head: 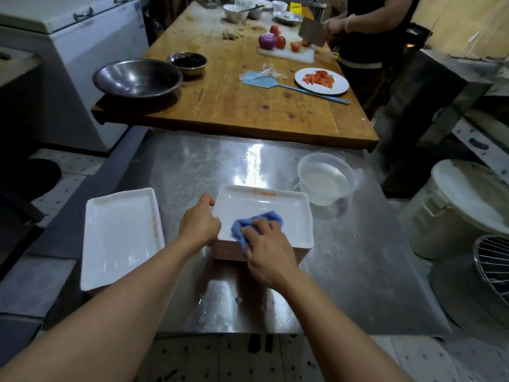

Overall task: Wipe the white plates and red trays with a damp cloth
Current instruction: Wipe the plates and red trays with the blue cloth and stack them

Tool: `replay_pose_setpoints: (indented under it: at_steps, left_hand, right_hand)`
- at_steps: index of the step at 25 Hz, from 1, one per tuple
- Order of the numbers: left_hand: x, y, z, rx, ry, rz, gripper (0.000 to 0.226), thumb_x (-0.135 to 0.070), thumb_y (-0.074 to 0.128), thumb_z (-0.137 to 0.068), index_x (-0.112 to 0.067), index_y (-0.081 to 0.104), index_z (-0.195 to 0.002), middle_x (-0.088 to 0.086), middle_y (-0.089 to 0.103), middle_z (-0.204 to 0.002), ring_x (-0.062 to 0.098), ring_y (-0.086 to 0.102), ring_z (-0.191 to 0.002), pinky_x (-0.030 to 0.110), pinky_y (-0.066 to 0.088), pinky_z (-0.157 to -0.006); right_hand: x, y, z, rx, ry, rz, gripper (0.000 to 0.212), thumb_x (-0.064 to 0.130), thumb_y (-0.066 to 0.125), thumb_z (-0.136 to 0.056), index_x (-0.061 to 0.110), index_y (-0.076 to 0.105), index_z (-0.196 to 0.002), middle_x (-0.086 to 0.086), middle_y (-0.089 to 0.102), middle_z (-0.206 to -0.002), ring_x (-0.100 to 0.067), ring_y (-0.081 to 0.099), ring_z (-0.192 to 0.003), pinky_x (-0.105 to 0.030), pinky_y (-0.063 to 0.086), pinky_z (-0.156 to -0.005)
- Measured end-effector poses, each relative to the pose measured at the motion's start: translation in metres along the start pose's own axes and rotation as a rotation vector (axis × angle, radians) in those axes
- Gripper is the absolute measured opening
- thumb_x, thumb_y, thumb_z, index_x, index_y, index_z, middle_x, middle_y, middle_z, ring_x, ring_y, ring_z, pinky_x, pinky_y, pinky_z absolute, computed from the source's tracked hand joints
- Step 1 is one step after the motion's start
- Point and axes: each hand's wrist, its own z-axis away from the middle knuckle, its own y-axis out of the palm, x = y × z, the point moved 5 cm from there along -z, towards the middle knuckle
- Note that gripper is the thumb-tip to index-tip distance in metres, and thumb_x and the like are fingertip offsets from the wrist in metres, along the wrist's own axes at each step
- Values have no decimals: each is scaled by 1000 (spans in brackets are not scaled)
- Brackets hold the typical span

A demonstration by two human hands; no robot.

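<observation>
I press my right hand down on the bunched blue damp cloth, fingers curled over it, so it rubs the near-left part of the top white rectangular plate. That plate sits on a stack of like plates in the middle of the shiny steel desk, which lets me wipe each without lifting it. My left hand is closed on the stack's rim at nine o'clock, thumb on the corner, to stop it sliding under the rubbing. A separate white rectangular plate lies well apart at nine o'clock, probably the finished pile. The clear plastic bowl of water stands at one o'clock, just beside the stack, handy for re-wetting the cloth. I see no red trays.
</observation>
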Motion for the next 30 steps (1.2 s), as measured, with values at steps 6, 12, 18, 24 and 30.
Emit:
replay_pose_setpoints:
  at_steps: [6, 12, 18, 24, 30]
  left_hand:
    - [0, -1, 2, 7, -6, -18, 29, -6, 47, -75, -23, 38, -98, 13, 60, -79, 34, 60, -65, 37, 53, -61]
    - [-4, 0, 10, -13, -24, -46, 25, -8, 46, -82, -23, 40, -101, 10, 61, -83, 31, 61, -71, 40, 55, -66]
    - [-4, -15, 25, -9, -95, -32, 40, -31, 54, -88, -15, 43, -123, 11, 63, -111, 32, 62, -93, 36, 51, -79]
    - [-51, -31, 49, 135, 24, 218, 31, -34, 57, -89, -18, 51, -115, 7, 66, -103, 23, 65, -84, 33, 50, -75]
    - [-113, -2, 93, 871, -297, 954, 52, -57, 32, -95, -17, 47, -124, 19, 58, -123, 31, 66, -91, 36, 50, -68]
  right_hand:
    - [14, 3, -1, -16, -21, 10, 31, 15, 45, -89, 14, 54, -118, -7, 48, -127, -27, 44, -111, -36, 33, -85]
    - [-42, -21, 23, -25, 111, 88, 27, 5, 49, -83, 15, 60, -105, -3, 55, -113, -24, 47, -109, -24, 26, -73]
    - [-64, -61, 26, -299, 406, -720, 19, -2, 61, -78, 11, 66, -91, -3, 64, -85, -14, 58, -74, -12, 43, -60]
    - [-53, -93, 29, -370, 567, -1509, 14, 5, 47, -95, 9, 60, -96, -11, 64, -86, -22, 60, -76, -36, 48, -65]
    - [-34, -120, 35, -497, 461, -1860, 19, 5, 44, -95, 6, 55, -111, -11, 66, -91, -18, 66, -74, -28, 54, -60]
